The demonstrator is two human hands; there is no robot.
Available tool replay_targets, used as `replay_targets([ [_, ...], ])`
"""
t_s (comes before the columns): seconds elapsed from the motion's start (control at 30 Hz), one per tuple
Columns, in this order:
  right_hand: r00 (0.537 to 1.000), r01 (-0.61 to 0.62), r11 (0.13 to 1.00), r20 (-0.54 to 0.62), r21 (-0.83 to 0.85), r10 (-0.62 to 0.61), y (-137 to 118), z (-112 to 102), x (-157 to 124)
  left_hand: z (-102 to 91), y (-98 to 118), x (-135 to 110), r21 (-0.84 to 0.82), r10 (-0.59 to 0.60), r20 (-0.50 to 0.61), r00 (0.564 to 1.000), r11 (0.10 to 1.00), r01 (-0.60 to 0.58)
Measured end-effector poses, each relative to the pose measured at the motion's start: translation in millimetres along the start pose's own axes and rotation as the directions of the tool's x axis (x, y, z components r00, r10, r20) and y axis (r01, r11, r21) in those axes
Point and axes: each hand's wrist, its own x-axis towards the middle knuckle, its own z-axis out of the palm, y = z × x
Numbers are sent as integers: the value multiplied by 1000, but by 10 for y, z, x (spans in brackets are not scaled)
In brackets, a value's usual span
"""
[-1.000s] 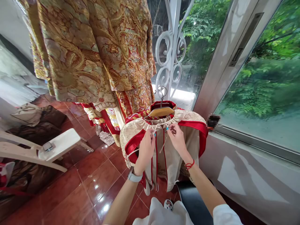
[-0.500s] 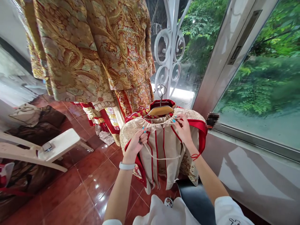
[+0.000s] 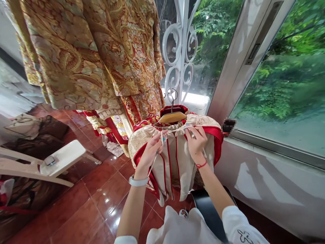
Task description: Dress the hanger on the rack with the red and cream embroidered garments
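A cream and red embroidered garment point(image 3: 183, 166) hangs in front of me from a wooden hanger point(image 3: 172, 117), its gathered neckline facing me. My left hand point(image 3: 151, 147) pinches a thin cream drawstring at the left of the neckline, and a loop of the cord shows over its fingers. At the right of the neckline, my right hand point(image 3: 196, 139) has its fingers closed on the same cord. The cord's tail runs down beneath each hand. Blue nails show on both hands, though the fingers partly cover the cord between them.
Large gold embroidered robes point(image 3: 83, 57) hang at the upper left. Behind the hanger stands a white scrolled metal frame point(image 3: 181, 54), beside a window point(image 3: 284, 84). A black seat point(image 3: 209, 210) is below right; a white chair point(image 3: 66, 156) with a small object stands left on the red tiles.
Both hands have turned inward and drawn closer together along the neckline. The hanging cord loop in front of the garment has gone, with cord now gathered at the fingers. The view has shifted slightly.
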Motion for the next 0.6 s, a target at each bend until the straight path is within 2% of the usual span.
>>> replay_targets([
  [0.03, 999, -14, 997, 37, 70, 12, -27, 86, 33, 22, 5, 48, 110, 74, -21, 997, 991, -71],
  [0.1, 967, -55, 975, 255, 215, -2, -61, 202, 116, 58, 14, 152, 360, 228, -34, 973, 911, -201],
  [0.17, 869, -119, 943, 492, 309, -52, -73, 240, 194, 85, 19, 250, 567, 327, 27, 945, 773, -284],
  [0.23, 798, -166, 920, 597, 355, -86, -67, 225, 247, 97, 13, 326, 680, 348, 116, 930, 655, -330],
  [0.33, 779, -166, 907, 616, 386, -120, -37, 173, 274, 77, -17, 381, 743, 365, 192, 911, 553, -378],
  [0.43, 764, -105, 926, 625, 362, -158, 1, 150, 264, 36, -44, 395, 746, 450, 214, 867, 498, -442],
  [0.53, 778, -61, 942, 607, 329, -161, 24, 166, 244, 13, -44, 411, 752, 525, 215, 824, 449, -482],
  [0.6, 789, -32, 946, 588, 324, -175, 27, 174, 234, -2, -30, 421, 770, 533, 228, 815, 414, -486],
])
